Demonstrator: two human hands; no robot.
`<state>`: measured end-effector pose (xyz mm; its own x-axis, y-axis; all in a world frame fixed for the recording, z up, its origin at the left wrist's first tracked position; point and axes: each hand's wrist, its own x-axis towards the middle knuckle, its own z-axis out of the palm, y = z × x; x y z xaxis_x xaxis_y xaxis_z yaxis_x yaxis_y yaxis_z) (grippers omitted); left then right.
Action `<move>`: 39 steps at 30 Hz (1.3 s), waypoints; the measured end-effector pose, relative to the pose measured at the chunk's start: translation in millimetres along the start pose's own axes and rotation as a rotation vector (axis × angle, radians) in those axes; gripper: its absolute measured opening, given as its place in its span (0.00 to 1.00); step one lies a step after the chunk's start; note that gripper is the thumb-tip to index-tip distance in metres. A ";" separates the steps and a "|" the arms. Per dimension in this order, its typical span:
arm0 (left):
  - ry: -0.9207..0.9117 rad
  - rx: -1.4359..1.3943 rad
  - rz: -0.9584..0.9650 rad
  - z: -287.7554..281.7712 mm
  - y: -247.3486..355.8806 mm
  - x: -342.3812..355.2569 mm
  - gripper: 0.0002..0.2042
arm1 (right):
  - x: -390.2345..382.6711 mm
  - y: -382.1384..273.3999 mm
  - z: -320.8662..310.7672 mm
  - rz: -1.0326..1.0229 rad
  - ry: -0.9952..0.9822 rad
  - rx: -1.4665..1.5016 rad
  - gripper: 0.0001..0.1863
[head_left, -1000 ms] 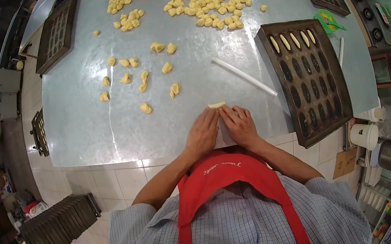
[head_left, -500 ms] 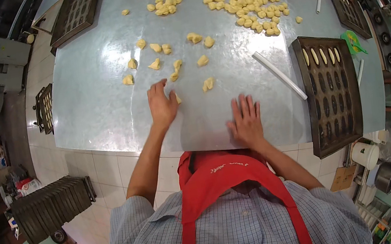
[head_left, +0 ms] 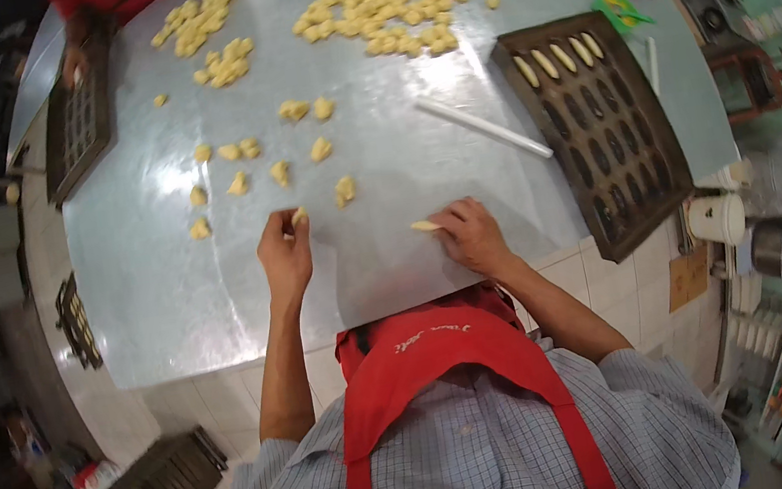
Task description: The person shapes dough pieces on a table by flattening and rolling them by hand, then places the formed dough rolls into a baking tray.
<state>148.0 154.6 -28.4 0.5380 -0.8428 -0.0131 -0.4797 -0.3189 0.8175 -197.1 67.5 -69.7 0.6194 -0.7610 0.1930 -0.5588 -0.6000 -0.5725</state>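
Well left of the dark rectangular metal tray with oval hollows (head_left: 652, 218), the left hand (head_left: 285, 250) pinches a small yellow dough lump (head_left: 300, 216) in its fingers. Nearer the tray, the right hand's (head_left: 471, 237) fingers grasp one end of a slim, pale dough roll (head_left: 425, 226); a light touch should avoid denting it. Pale stitched script, too small to read surely, crosses the red cloth apron (head_left: 382, 387) down-left of the tray.

Your apron (head_left: 440, 353) is red with whitish lettering (head_left: 433, 335), over a shirt (head_left: 463, 456) of fine dark check on grey-blue. Your dough lumps (head_left: 345, 191) are yellow, the dough strip (head_left: 425, 226) paler cream, the table (head_left: 160, 320) silvery grey, the tray (head_left: 653, 225) dark brown with blackish hollows (head_left: 597, 156), the rod (head_left: 485, 126) white, the bowl (head_left: 616, 6) green.
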 end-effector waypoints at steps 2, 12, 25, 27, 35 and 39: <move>0.000 0.022 0.113 20.3 -9.1 -18.3 0.13 | 7.0 8.6 0.2 -0.016 0.096 0.041 0.11; -0.253 -0.209 -0.097 113.9 45.2 -53.8 0.12 | 55.1 202.9 -157.8 0.725 0.320 -0.044 0.18; -0.143 0.345 0.589 195.2 74.1 -61.5 0.16 | 54.2 106.3 -78.6 0.044 0.341 -0.120 0.23; -0.148 0.452 0.606 187.3 88.0 -71.2 0.17 | 37.9 105.9 -55.5 0.070 0.256 -0.116 0.22; -0.038 0.629 0.484 169.2 64.1 9.1 0.39 | 56.1 79.1 -29.9 -0.301 0.092 0.086 0.20; 0.006 0.744 0.529 167.1 74.4 19.7 0.40 | 64.3 71.7 -24.4 -0.137 0.228 0.019 0.28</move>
<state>7.1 41.8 -64.0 0.1235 -0.9569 0.2628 -0.9869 -0.0908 0.1334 -210.8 -30.5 -78.9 0.5467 -0.7105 0.4431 -0.4670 -0.6979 -0.5430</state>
